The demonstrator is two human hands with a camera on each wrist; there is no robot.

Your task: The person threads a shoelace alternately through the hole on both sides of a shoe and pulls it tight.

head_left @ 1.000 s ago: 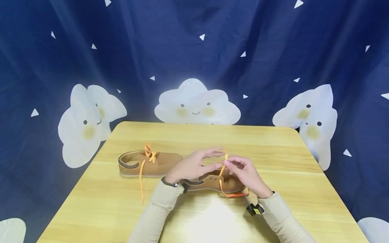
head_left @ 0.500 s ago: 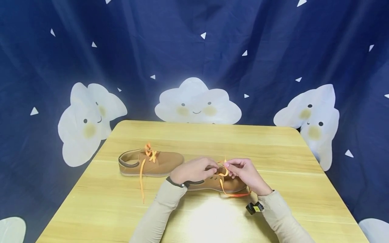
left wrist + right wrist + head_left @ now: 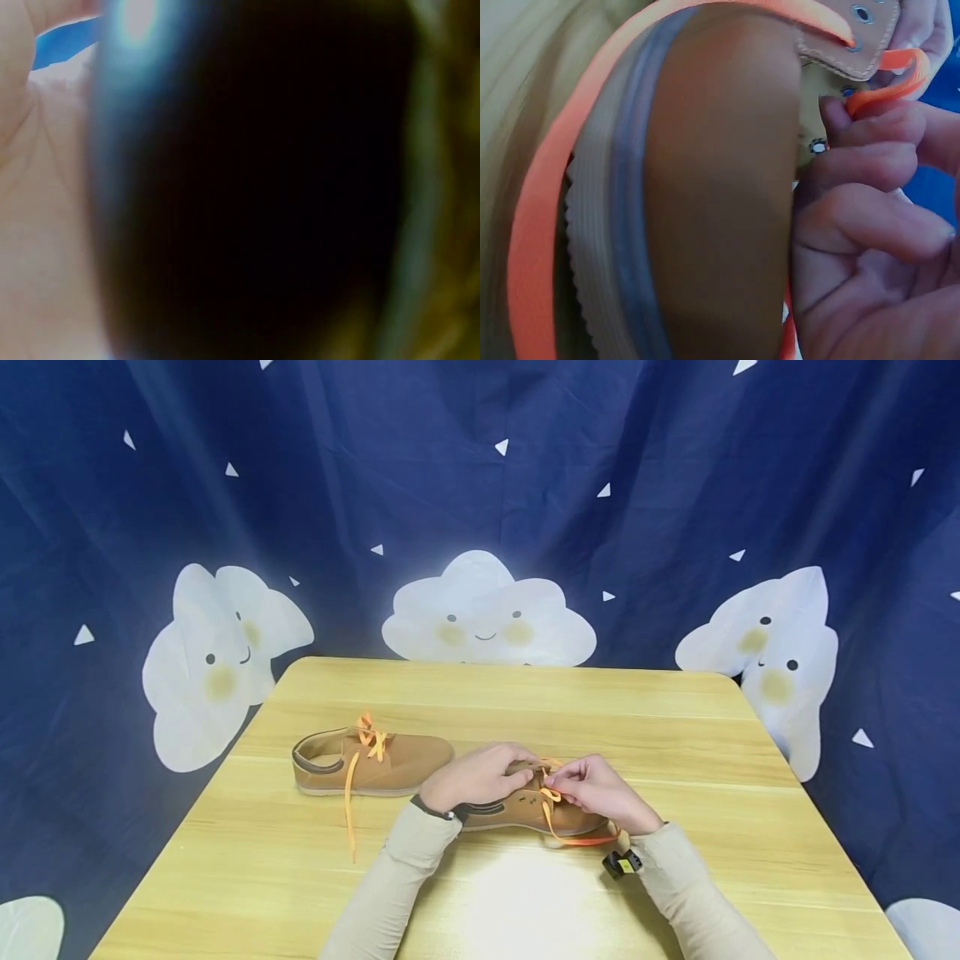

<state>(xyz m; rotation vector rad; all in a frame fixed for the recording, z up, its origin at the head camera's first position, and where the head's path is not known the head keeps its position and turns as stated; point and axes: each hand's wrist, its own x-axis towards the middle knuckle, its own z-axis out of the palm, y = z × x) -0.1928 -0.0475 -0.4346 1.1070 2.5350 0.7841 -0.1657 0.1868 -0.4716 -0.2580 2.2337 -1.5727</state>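
Observation:
The right-hand brown shoe (image 3: 517, 814) stands on the table with its toe to the right. Over its opening lies my left hand (image 3: 480, 775), fingers and thumb bent round the upper near the tongue. My right hand (image 3: 603, 793) pinches an orange lace (image 3: 551, 794) above the eyelets. In the right wrist view, the lace (image 3: 907, 58) loops from under the eyelet flap (image 3: 847, 45) to the fingertips of my right hand (image 3: 877, 217); another length hangs round the toe (image 3: 720, 187). A dark blur fills most of the left wrist view, with my left palm (image 3: 45, 210) at its edge.
A second brown shoe (image 3: 420, 762), with orange laces (image 3: 350, 810), stands to the left on the wooden table (image 3: 262, 877), one lace end trailing toward the front. Behind the table hangs a blue curtain (image 3: 450, 468) with cloud prints.
My left hand has moved down from the raised lace onto the shoe. My right hand has moved lower and slightly left with the lace, which now lies in a small loop.

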